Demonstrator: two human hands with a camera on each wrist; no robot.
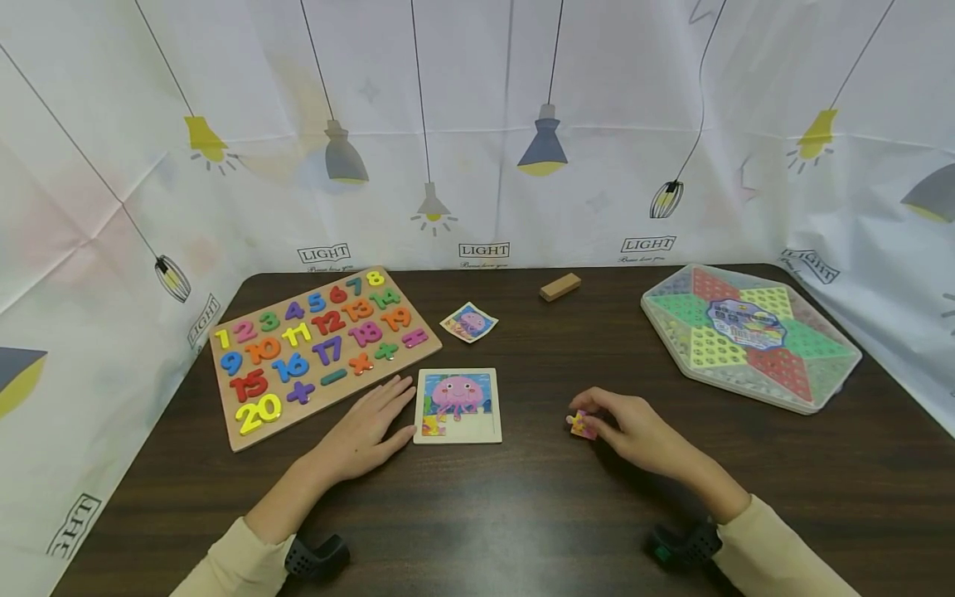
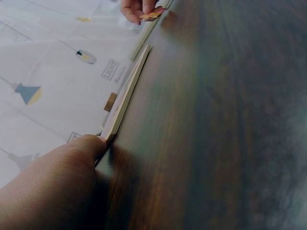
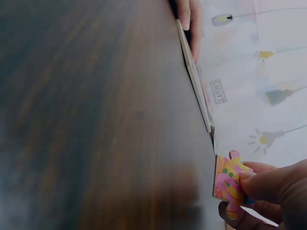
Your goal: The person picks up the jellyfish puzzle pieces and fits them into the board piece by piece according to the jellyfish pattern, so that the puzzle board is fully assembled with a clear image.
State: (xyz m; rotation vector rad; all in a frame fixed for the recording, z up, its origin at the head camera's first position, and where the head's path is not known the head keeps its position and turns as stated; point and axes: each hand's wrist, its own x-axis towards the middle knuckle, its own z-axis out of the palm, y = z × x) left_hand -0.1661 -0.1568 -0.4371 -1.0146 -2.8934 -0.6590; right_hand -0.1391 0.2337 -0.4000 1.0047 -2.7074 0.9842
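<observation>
My right hand [image 1: 627, 427] pinches a pink and yellow jigsaw piece [image 1: 582, 424] between thumb and fingers, to the right of the puzzle frame. In the right wrist view the jigsaw piece [image 3: 229, 184] shows a knob at its top and another at its bottom. The puzzle frame [image 1: 494, 431] lies flat and holds a pink octopus picture, with bare wood along its lower right part. My left hand [image 1: 369, 431] is spread flat, its thumb and fingertips at the frame's left edge. From the left wrist the frame [image 2: 129, 91] appears edge-on beside the thumb.
A board of coloured wooden numbers [image 1: 298, 356] lies at the left, close to my left fingers. Behind the frame is a small octopus picture card [image 1: 468, 322]. A wooden block [image 1: 559, 287] sits farther back. A hexagonal Chinese checkers box [image 1: 749, 336] lies at the right.
</observation>
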